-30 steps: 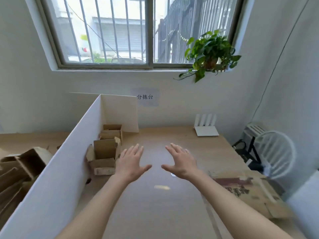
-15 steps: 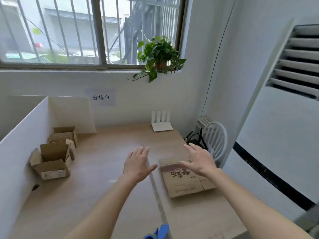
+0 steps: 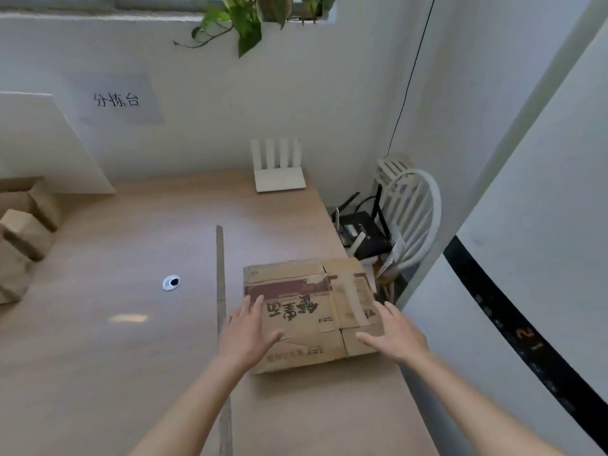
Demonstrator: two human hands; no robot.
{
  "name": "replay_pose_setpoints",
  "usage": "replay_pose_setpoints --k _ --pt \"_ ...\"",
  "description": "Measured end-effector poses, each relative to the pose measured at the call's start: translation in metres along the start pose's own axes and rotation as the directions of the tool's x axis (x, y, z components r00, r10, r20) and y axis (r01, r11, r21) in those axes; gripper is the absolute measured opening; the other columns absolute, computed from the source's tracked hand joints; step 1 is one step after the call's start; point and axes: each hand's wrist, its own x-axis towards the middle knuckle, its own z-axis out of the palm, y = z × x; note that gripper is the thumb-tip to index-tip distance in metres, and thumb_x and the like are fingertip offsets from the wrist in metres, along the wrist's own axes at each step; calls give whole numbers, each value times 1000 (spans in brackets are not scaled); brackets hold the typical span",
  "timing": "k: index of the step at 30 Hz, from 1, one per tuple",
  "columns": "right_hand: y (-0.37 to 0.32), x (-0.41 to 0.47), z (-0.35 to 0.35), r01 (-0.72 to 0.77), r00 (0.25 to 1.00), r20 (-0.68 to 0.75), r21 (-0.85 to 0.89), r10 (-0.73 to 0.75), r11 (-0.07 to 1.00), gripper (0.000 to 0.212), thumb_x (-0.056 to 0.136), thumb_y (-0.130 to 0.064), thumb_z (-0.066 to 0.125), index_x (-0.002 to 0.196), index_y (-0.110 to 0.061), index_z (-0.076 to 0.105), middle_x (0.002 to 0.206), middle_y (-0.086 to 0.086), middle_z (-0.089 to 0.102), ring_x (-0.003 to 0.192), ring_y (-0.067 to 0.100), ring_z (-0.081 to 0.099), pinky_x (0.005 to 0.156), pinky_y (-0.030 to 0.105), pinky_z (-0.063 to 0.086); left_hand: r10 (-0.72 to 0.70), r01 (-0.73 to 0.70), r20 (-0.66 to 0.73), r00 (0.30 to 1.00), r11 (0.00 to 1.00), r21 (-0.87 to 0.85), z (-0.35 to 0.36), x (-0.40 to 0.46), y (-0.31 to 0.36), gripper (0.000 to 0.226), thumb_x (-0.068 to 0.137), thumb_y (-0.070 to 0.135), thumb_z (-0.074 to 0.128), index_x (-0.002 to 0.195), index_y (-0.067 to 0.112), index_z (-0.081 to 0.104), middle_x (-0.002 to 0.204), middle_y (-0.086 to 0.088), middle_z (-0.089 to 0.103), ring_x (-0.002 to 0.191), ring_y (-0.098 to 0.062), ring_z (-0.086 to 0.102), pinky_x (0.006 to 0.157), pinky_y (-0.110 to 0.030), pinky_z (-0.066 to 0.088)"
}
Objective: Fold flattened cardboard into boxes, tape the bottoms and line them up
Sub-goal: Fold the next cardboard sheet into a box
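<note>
A flattened brown cardboard box (image 3: 306,307) with dark printed characters lies on the wooden table (image 3: 131,357) near its right edge. My left hand (image 3: 248,330) hovers open at the cardboard's left edge, fingers spread over its corner. My right hand (image 3: 394,334) is open at the cardboard's right edge, fingers apart. Neither hand grips it. Folded cardboard boxes (image 3: 23,235) stand at the far left, partly cut off by the frame.
A white router (image 3: 279,172) stands at the back of the table by the wall. A small round cable hole (image 3: 171,282) sits in the tabletop. A white divider panel (image 3: 42,143) rises at the left. Right of the table are a white chair (image 3: 414,212), black devices and a tall white appliance (image 3: 543,258).
The view has swung right and down from the folded boxes to the flattened cardboard. Both hands have moved right and now flank the cardboard's left and right edges.
</note>
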Motion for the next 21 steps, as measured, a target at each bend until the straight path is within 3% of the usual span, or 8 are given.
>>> replay_pose_setpoints --k 5,8,11,15,21 --pt "27 77 46 5 999 32 151 -10 989 119 73 -86 61 163 -38 0 173 3 3 153 32 29 115 57 40 -168 165 -39 985 984 -62 55 43 -8 108 80 75 60 160 26 6 167 -10 3 153 -27 14 123 -41 23" --pt "32 113 65 -33 999 24 245 28 969 126 69 -87 65 162 -40 -7 173 3 -7 155 35 23 114 60 36 -322 311 -26 946 930 -194 84 69 -17 118 74 74 69 160 27 5 166 -15 6 153 -31 15 121 -45 23" --pt "31 139 79 -42 999 25 347 36 937 128 66 -87 67 161 -40 -5 173 2 1 154 34 26 111 63 39 -411 396 41 911 840 -371 106 83 -22 123 68 71 76 160 29 5 166 -9 12 153 -27 15 120 -51 25" --pt "25 148 85 -33 998 -40 443 56 896 127 62 -90 67 161 -41 4 167 3 17 145 34 38 107 59 46 -447 387 7 894 766 -514 120 84 -13 122 66 63 83 159 31 10 163 -2 20 149 -24 25 115 -50 31" --pt "21 127 70 18 999 -37 538 2 843 141 42 -107 52 159 -48 0 166 1 11 148 36 30 113 62 38 -433 284 -136 891 767 -576 101 56 2 122 59 61 88 156 37 18 153 -1 30 137 -24 41 105 -48 41"
